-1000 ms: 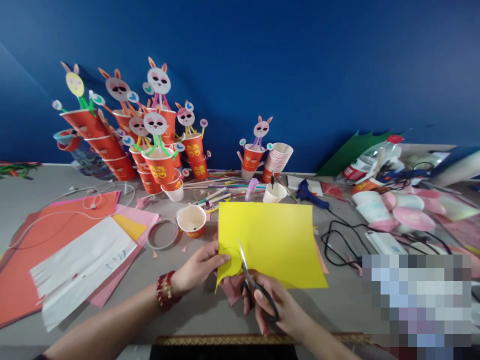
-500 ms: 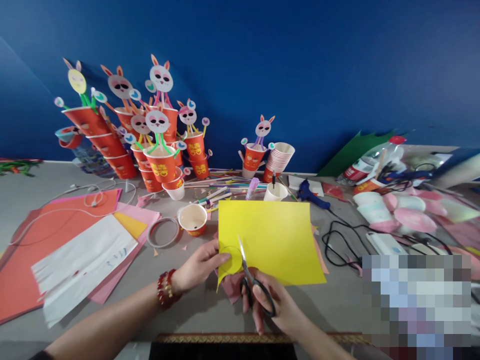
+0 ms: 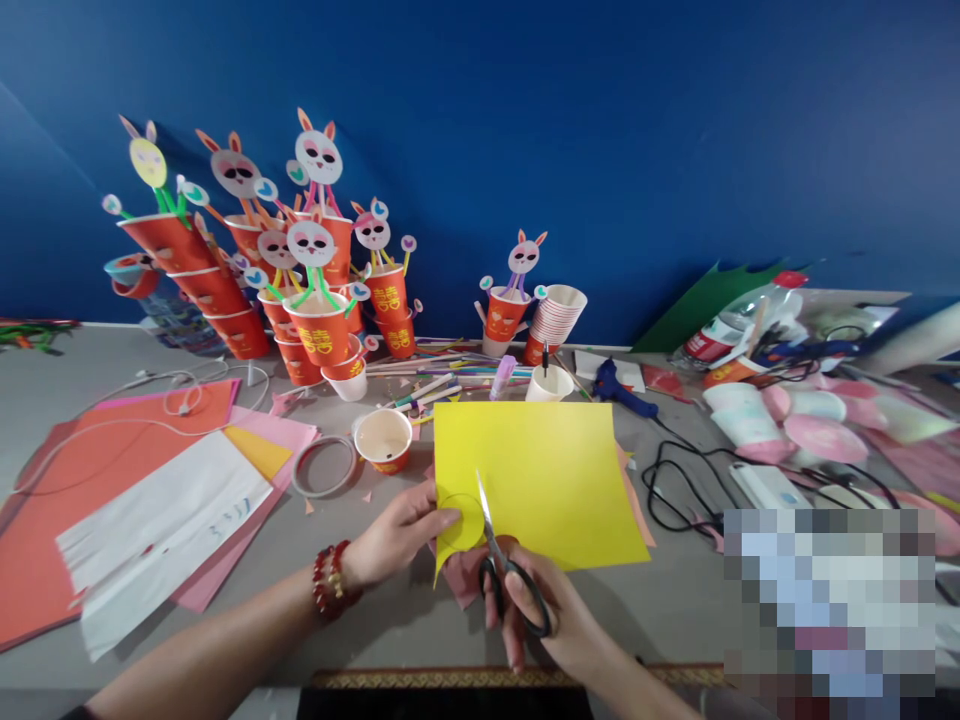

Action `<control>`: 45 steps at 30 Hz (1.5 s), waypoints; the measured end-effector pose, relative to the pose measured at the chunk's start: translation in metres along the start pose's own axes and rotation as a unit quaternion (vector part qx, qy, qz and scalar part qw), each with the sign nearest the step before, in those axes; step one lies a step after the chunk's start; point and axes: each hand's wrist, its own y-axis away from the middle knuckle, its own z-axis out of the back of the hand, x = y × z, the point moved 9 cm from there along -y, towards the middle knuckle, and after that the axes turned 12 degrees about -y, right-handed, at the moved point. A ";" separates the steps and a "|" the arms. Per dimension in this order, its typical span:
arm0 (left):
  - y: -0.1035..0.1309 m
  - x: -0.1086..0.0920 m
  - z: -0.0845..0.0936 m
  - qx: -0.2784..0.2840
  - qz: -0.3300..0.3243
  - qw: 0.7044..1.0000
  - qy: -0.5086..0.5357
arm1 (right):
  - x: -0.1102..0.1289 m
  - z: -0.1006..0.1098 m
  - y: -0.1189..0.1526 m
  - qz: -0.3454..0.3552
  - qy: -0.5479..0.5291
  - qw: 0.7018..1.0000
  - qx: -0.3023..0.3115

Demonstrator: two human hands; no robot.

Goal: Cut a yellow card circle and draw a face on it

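Yellow paper (image 3: 555,480): circle (image 3: 469,530) part-cut.
Left hand (image 3: 394,538) grip on left edge, right hand (image 3: 566,608) grip on scissors (image 3: 493,545); upper arc uncut.

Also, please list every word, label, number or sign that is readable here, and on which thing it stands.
"囍", yellow, on the front red cup.
"囍", yellow, on the red cup farther right, and again on the cup under it.
Too blurred to read: the blue marks on the white sheet and the label on the plastic bottle.
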 end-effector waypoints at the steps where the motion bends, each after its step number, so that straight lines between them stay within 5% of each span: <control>1: 0.000 0.001 0.000 0.001 0.003 1.000 0.001 | 0.000 0.000 0.000 0.000 0.001 1.000 -0.002; 17: -0.001 0.004 -0.005 0.018 0.016 0.999 0.022 | -0.010 0.014 0.012 -0.094 0.058 0.993 -0.039; 45: 0.002 0.000 -0.010 0.031 0.019 0.999 0.024 | -0.003 0.016 0.018 -0.064 0.090 0.992 -0.054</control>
